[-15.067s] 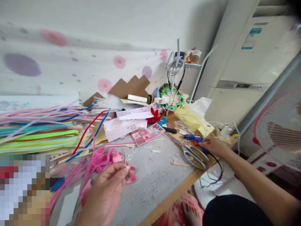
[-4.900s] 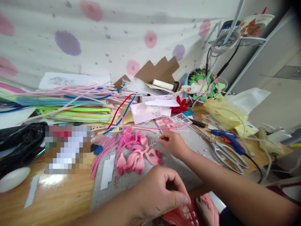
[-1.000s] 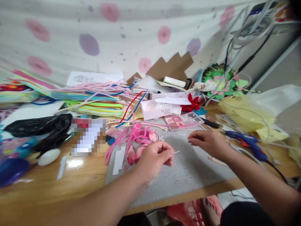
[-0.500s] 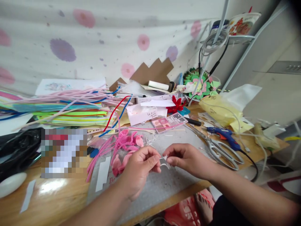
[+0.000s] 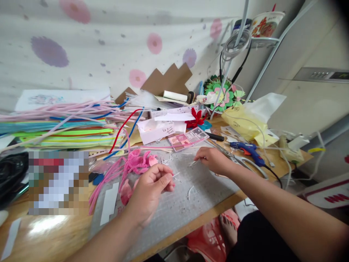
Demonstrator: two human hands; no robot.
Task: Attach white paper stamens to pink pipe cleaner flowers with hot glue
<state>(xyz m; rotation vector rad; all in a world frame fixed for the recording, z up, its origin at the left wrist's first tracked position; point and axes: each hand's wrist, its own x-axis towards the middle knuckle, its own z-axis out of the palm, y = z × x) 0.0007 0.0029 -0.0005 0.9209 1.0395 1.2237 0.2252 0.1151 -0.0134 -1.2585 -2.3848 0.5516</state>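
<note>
My left hand (image 5: 156,187) is closed in a pinch over the grey cutting mat (image 5: 163,222). From its fingertips sticks a thin white strand (image 5: 176,175). Farther back on the right, my right hand (image 5: 212,160) points down to the mat with its fingers drawn together on a small bunch of thin white strands (image 5: 192,164). Between the hands, a curved white strip (image 5: 190,193) lies on the mat. Behind my left hand are a pile of loose white strands (image 5: 167,159) and pink fuzzy stems (image 5: 136,162) with pink petal shapes (image 5: 126,192).
Large scissors (image 5: 245,163) and a blue glue gun (image 5: 249,152) lie to the right. Bundles of coloured fuzzy stems (image 5: 62,125) fill the back left. A pink palette (image 5: 188,139), a red flower (image 5: 195,118) and a yellow bag (image 5: 242,122) stand behind the mat.
My hands have parted: the right has moved back and right with white strands, the left keeps a thin strand. A curved white strip now lies on the mat. The view has turned right.
</note>
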